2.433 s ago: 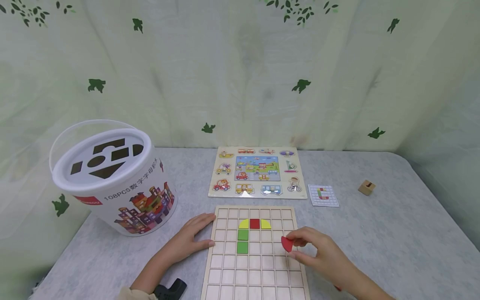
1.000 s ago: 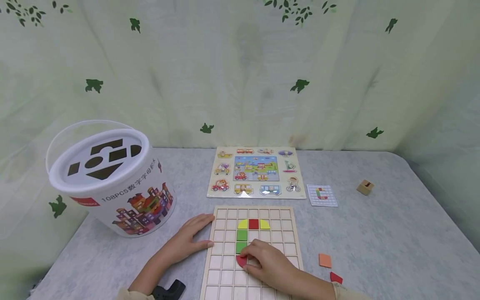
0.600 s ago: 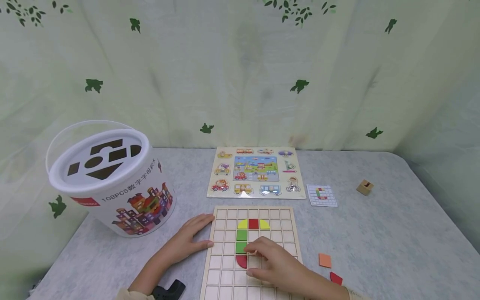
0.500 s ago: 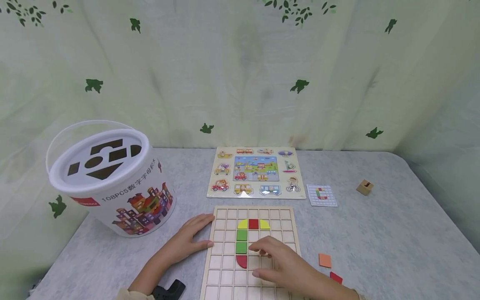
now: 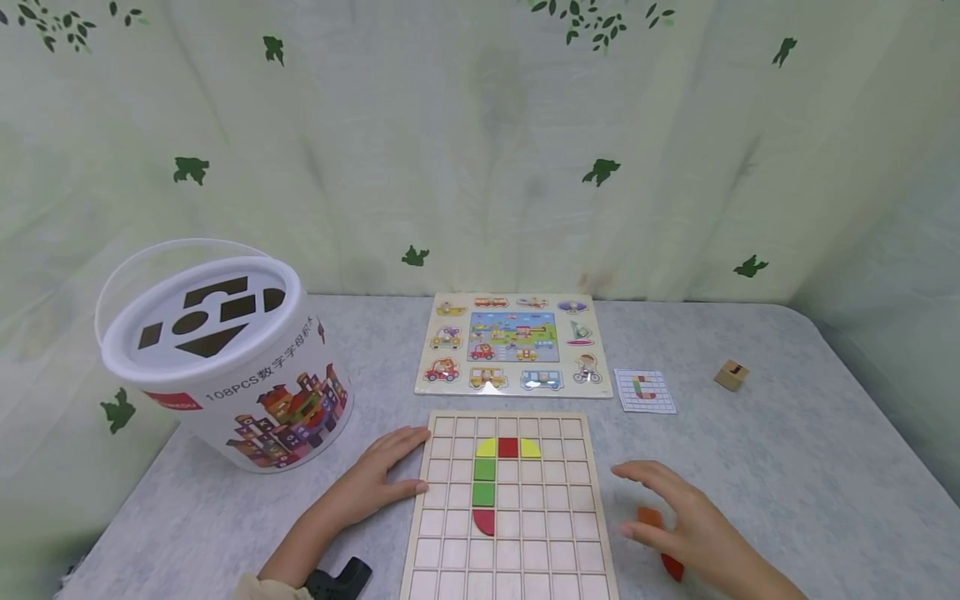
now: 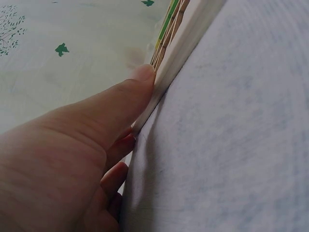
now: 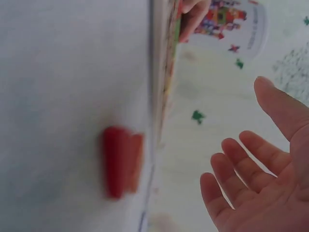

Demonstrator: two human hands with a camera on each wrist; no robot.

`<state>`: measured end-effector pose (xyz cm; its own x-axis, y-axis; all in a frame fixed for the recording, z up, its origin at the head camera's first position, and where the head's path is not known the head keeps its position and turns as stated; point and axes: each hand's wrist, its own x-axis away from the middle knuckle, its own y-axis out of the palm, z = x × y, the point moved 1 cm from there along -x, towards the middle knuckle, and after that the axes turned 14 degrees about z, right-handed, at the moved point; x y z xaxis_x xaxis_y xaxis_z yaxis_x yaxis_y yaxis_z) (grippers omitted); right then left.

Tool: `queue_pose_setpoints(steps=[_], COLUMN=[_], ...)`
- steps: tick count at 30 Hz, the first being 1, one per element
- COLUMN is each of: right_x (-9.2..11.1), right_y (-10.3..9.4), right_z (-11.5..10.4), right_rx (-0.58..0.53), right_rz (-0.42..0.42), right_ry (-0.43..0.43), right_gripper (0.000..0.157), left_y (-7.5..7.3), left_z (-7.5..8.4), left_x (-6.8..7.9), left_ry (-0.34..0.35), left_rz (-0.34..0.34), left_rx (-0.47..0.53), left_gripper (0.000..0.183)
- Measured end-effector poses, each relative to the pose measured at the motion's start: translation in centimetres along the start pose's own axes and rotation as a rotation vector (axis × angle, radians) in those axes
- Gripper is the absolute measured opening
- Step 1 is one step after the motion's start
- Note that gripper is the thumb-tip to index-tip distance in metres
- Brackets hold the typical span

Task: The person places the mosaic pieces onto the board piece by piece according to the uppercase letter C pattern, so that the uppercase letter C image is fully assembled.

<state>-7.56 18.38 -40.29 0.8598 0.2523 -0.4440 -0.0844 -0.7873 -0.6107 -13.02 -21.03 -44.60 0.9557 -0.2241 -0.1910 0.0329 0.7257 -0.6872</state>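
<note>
My left hand [image 5: 378,475] rests along the left edge of a wooden grid board [image 5: 510,575], thumb and fingertips touching its frame. In the left wrist view, the thumb [image 6: 120,104] presses against the board's side. On the board lie two yellow quarter-circles, a red square [image 5: 507,448] between them, two green squares [image 5: 483,494] below the left one, and a red quarter-circle [image 5: 484,522] under those. Right of the board my right hand [image 5: 690,521] hovers with spread fingers, holding nothing. An orange square tile [image 5: 649,517] and a red tile [image 5: 672,568] lie beneath it, partly hidden.
A white block bucket [image 5: 262,400] stands at the left. Behind the board lie a vehicle picture puzzle [image 5: 513,387], a small pattern card [image 5: 647,404] and a wooden cube [image 5: 731,375]. A black object [image 5: 341,581] sits by the left wrist. A patterned curtain [image 5: 495,167] hangs behind.
My right hand brought the red quarter-circle to the cell below the green squares and released it. The hand then moved right, off the board, over the loose tiles. The left hand stayed put.
</note>
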Motion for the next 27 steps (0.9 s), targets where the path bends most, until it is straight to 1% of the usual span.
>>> queue_pose_setpoints(steps=[4, 7, 10, 11, 16, 18, 21, 23, 25, 27], right_x=[1.0, 1.6, 1.9, 1.9, 1.9, 1.8, 1.6, 1.4, 1.2, 1.0], right_y=[-0.4, -0.6, -0.8, -0.8, -0.6, -0.5, -0.5, -0.6, -0.7, -0.6], right_z=[1.9, 3.0, 3.8, 4.0, 4.4, 4.4, 4.2, 3.9, 3.4, 2.8], right_rx=[-0.001, -0.017, 0.008, 0.021, 0.097, 0.113, 0.123, 0.106, 0.07, 0.011], right_rz=[-0.056, -0.129, -0.182, -0.189, -0.152, -0.142, -0.143, -0.148, -0.153, -0.141], right_ry=[0.06, 0.151, 0.243, 0.261, 0.224, 0.225, 0.269, 0.294, 0.289, 0.254], right_gripper=[0.051, 0.051, 0.05, 0.048, 0.023, 0.017, 0.017, 0.02, 0.025, 0.027], left_y=[0.0, 0.0, 0.0, 0.0, 0.0, 0.0, 0.0, 0.0, 0.0, 0.1], left_z=[0.0, 0.0, 0.0, 0.0, 0.0, 0.0, 0.0, -0.1, -0.1, -0.1], left_x=[0.0, 0.0, 0.0, 0.0, 0.0, 0.0, 0.0, 0.0, 0.0, 0.0], left_ry=[0.006, 0.008, 0.009, 0.009, 0.009, 0.01, 0.013, 0.016, 0.017, 0.018], left_rz=[0.003, 0.002, -0.001, -0.002, -0.003, 0.0, 0.003, 0.005, 0.005, 0.005], left_rx=[-0.002, -0.001, 0.0, 0.003, 0.004, 0.004, 0.005, 0.007, 0.01, 0.014], left_gripper=[0.074, 0.073, 0.073, 0.073, 0.073, 0.073, 0.073, 0.073, 0.073, 0.073])
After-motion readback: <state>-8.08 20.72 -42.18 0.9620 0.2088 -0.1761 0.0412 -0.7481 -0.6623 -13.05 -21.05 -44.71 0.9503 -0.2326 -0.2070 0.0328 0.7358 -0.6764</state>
